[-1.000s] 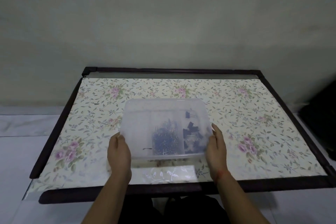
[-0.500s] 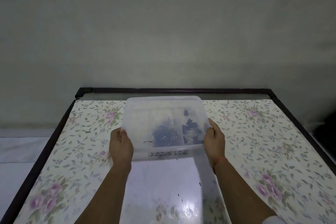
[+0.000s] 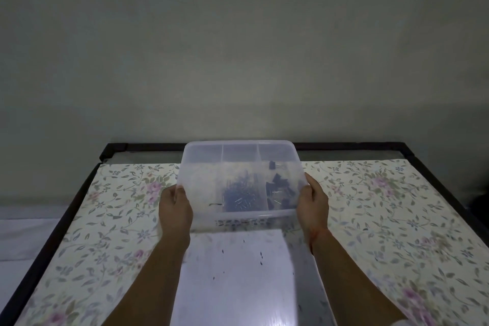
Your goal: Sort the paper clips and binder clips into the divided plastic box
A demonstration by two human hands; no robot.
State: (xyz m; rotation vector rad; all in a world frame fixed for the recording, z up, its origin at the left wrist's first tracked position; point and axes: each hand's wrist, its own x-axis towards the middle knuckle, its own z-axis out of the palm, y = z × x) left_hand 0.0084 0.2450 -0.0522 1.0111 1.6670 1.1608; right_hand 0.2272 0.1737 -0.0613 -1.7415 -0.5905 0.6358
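Plain wall, floral tabletop (image 3: 383, 219) | I see divided plastic box (image 3: 201, 167) held between both hands, long axis left-right | left hand (image 3: 174, 209), right hand (image 3: 312, 204): fingers curled round its ends | paper clips (image 3: 239, 197) middle compartment, binder clips (image 3: 280, 188) right compartment, nearer right hand.

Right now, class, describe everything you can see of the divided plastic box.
The divided plastic box is translucent, frosted plastic, rectangular with rounded corners and open-topped. Two dividers make three compartments: the left nearly bare, the middle heaped with bluish paper clips, the right holding black binder clips. It is held above the floral table, the left hand gripping its left side, the right hand its right side.
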